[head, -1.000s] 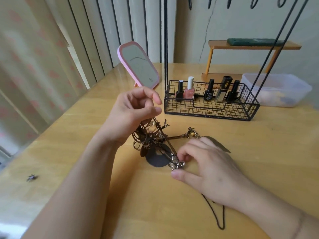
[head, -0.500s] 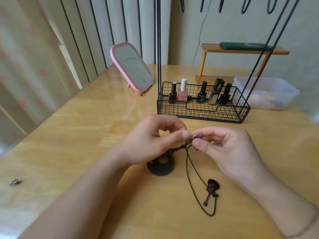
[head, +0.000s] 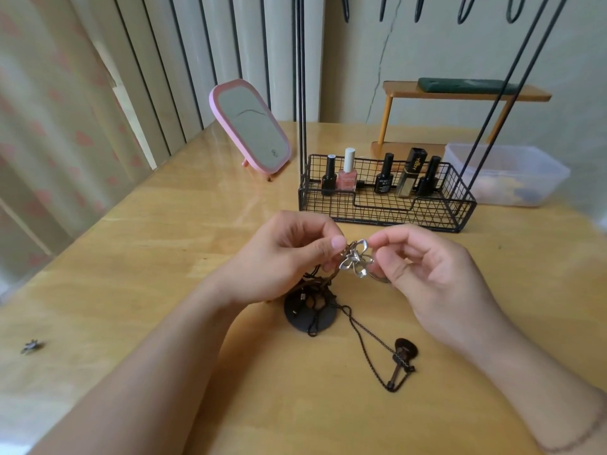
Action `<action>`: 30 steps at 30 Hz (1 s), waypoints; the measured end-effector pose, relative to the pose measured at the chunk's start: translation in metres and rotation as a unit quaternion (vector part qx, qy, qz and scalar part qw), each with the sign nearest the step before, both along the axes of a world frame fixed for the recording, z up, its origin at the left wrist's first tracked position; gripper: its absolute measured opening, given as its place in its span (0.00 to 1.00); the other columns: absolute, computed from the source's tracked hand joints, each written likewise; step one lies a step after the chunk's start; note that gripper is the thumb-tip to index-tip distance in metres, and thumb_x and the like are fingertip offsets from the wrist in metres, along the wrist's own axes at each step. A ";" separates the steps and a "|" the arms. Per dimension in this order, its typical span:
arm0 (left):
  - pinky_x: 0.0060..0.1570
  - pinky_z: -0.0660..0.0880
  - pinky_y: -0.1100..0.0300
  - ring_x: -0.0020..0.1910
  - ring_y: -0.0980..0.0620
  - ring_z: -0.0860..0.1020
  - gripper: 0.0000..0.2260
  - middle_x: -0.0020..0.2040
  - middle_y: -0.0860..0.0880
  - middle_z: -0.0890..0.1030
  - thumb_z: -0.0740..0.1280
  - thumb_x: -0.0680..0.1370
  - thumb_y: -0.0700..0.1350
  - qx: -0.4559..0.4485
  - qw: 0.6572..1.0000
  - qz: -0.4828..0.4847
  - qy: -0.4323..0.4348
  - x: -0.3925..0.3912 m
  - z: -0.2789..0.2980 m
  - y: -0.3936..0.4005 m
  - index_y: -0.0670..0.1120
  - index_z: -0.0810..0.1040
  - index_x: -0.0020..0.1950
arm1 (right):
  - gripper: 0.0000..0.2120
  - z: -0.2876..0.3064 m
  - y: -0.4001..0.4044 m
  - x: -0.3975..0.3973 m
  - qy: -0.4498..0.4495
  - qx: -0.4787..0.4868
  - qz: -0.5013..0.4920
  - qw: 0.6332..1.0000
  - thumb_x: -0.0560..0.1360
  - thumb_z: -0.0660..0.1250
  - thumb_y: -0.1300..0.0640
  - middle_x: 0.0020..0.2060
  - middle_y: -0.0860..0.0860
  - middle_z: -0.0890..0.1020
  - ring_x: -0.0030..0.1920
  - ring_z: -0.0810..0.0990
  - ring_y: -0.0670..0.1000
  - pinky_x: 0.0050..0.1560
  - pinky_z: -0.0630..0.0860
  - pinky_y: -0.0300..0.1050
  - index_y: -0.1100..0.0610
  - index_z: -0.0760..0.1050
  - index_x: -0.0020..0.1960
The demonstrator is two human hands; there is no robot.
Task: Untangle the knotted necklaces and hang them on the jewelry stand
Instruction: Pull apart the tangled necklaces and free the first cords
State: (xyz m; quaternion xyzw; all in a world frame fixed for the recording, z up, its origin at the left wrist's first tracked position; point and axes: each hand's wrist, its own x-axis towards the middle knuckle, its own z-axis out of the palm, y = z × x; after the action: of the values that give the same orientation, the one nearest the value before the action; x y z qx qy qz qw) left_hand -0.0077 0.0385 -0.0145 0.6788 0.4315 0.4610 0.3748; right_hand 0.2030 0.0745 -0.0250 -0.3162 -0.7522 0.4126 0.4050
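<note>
Head view showed both hands raised just above the bench (head: 131, 244), meeting at a silver flower-shaped pendant (head: 356, 259). The left hand (head: 285, 261) had its grip closed on the pendant's left side: thumb and forefinger pinched together, with the thumb tip touching the metal and the remaining fingers curled underneath. The right hand (head: 433, 274) had its grip closed on the pendant's right side, forefinger and thumb pinching the edge, other fingers loosely curled behind. A pale ring-shaped piece showed just below the right fingertips; what it belonged to could not be told.

Below the left hand hung a knot of dark chains (head: 315, 284), running down onto a round black disc (head: 308, 315) that lay flat on the bench. From the disc a thin dark chain (head: 368, 343) trailed toward the right across the bench to a dark guitar-shaped pendant (head: 402, 361), which lay flat and well apart from both hands.

Beyond the hands stood a black wire basket (head: 387, 208) holding nail polish bottles (head: 346, 174), with thin black rods rising from it. A pink mirror (head: 251, 126) stood tilted to the basket's left. A small metal charm (head: 31, 346) lay alone near the bench's left edge.
</note>
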 end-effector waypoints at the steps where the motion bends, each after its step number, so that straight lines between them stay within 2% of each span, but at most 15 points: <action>1: 0.40 0.72 0.58 0.36 0.48 0.75 0.13 0.36 0.36 0.77 0.64 0.80 0.43 -0.002 1.000 -0.004 0.002 0.000 0.000 0.000 0.34 0.77 0.41 | 0.07 0.000 -0.001 0.000 0.000 -0.002 0.001 1.000 0.78 0.67 0.46 0.45 0.50 0.85 0.43 0.81 0.60 0.41 0.79 0.59 0.44 0.81 0.53; 3: 0.38 0.71 0.61 0.35 0.51 0.74 0.12 0.35 0.40 0.76 0.64 0.80 0.43 -0.006 1.000 -0.013 0.011 0.002 0.000 -0.001 0.37 0.77 0.41 | 0.12 0.000 -0.003 -0.002 0.000 -0.003 0.011 1.000 0.76 0.67 0.42 0.46 0.49 0.85 0.44 0.80 0.64 0.42 0.76 0.63 0.43 0.82 0.56; 7: 0.35 0.68 0.64 0.33 0.54 0.71 0.12 0.33 0.49 0.75 0.63 0.80 0.44 -0.005 0.999 -0.023 0.032 0.003 -0.001 -0.002 0.40 0.78 0.41 | 0.09 0.002 -0.006 -0.004 0.000 0.007 0.037 0.999 0.75 0.72 0.49 0.45 0.47 0.85 0.45 0.83 0.52 0.43 0.80 0.56 0.45 0.83 0.55; 10: 0.34 0.68 0.63 0.32 0.54 0.71 0.10 0.33 0.50 0.75 0.65 0.80 0.45 -0.005 0.999 -0.024 0.040 0.004 -0.001 -0.003 0.43 0.79 0.41 | 0.08 0.004 -0.008 -0.002 0.002 0.012 0.022 1.000 0.69 0.72 0.51 0.42 0.45 0.86 0.42 0.84 0.47 0.41 0.80 0.46 0.47 0.84 0.47; 13: 0.34 0.69 0.57 0.33 0.52 0.71 0.09 0.33 0.49 0.76 0.65 0.79 0.46 -0.007 0.998 -0.028 0.054 0.004 -0.001 -0.004 0.47 0.80 0.41 | 0.03 0.004 -0.008 -0.003 -0.020 0.036 0.025 0.999 0.69 0.76 0.51 0.38 0.46 0.85 0.36 0.81 0.50 0.39 0.78 0.47 0.49 0.84 0.41; 15: 0.34 0.68 0.59 0.32 0.53 0.70 0.10 0.33 0.50 0.75 0.65 0.80 0.46 -0.011 0.998 -0.028 0.052 0.004 0.001 -0.005 0.46 0.78 0.40 | 0.03 0.004 -0.005 -0.002 -0.019 0.047 0.033 0.998 0.71 0.77 0.55 0.38 0.46 0.85 0.38 0.81 0.46 0.39 0.77 0.41 0.50 0.83 0.41; 18: 0.34 0.68 0.62 0.32 0.53 0.70 0.12 0.33 0.48 0.74 0.63 0.80 0.44 -0.009 0.999 -0.023 0.029 0.000 0.003 -0.005 0.40 0.76 0.39 | 0.01 0.004 0.000 0.001 0.019 0.000 0.073 0.997 0.70 0.72 0.56 0.37 0.50 0.84 0.38 0.82 0.49 0.39 0.76 0.36 0.53 0.81 0.40; 21: 0.34 0.68 0.61 0.32 0.52 0.70 0.14 0.32 0.46 0.73 0.63 0.80 0.43 -0.002 1.000 -0.015 0.018 -0.003 0.004 -0.004 0.35 0.74 0.38 | 0.06 0.004 0.001 0.002 0.025 0.000 0.094 0.995 0.69 0.68 0.51 0.36 0.52 0.83 0.37 0.82 0.52 0.39 0.76 0.36 0.53 0.80 0.40; 25: 0.34 0.68 0.61 0.32 0.51 0.70 0.14 0.33 0.46 0.74 0.65 0.80 0.42 0.000 1.000 -0.011 0.013 -0.003 0.004 -0.004 0.32 0.76 0.40 | 0.06 0.004 -0.002 0.001 0.049 -0.006 0.112 0.993 0.71 0.68 0.50 0.41 0.56 0.82 0.40 0.81 0.55 0.41 0.76 0.40 0.52 0.80 0.43; 30: 0.35 0.71 0.58 0.32 0.53 0.73 0.10 0.32 0.51 0.77 0.67 0.77 0.45 0.021 1.000 0.017 0.011 0.000 0.004 -0.004 0.42 0.80 0.39 | 0.04 0.003 -0.003 0.001 0.006 0.028 0.119 0.993 0.71 0.69 0.50 0.42 0.51 0.81 0.44 0.79 0.53 0.44 0.77 0.48 0.50 0.80 0.42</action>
State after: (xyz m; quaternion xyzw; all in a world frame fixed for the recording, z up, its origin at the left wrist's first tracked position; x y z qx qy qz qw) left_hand -0.0080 0.0345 -0.0106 0.6843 0.4373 0.4683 0.3482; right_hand 0.2044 0.0720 -0.0219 -0.2111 -0.7931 0.4386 0.3660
